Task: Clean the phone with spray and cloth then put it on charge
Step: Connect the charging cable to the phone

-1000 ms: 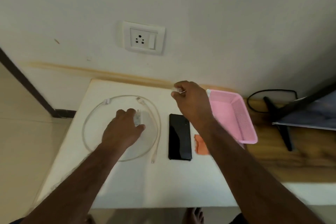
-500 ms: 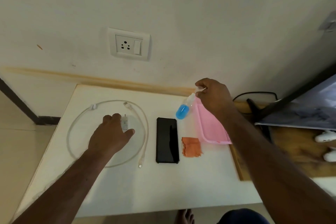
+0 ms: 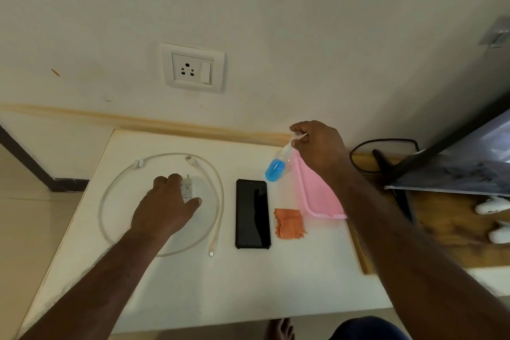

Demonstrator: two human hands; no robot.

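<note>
Lying flat between both hands: phone. Right hand pinches spray bottle above it; left hand clasps charger.

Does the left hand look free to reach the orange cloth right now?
Probably not easily: the left hand rests on the charger, and the phone lies between it and the orange cloth; it would have to cross over.

The left hand lies palm down, fingers curled loosely around the small white charger plug. The right hand, raised farther away, pinches the neck of a tilted clear spray bottle of blue liquid.
</note>
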